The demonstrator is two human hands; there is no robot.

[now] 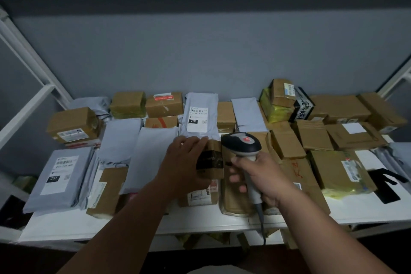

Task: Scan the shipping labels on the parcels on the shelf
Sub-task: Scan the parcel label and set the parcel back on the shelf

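Partly hidden: small box (211, 158) behind left hand (184, 162), scanner (242, 144).

The left hand (185, 158) grips a small brown box (211, 158) wrapped in dark tape; the right hand (255, 176) holds a scanner (241, 143) just beside it; parcels crowd the white shelf (200, 220); a grey mailer (199, 115) shows its label (198, 119).

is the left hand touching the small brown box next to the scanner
Touching: the head view shows the left hand gripping the small brown box, fingers lying across its top.
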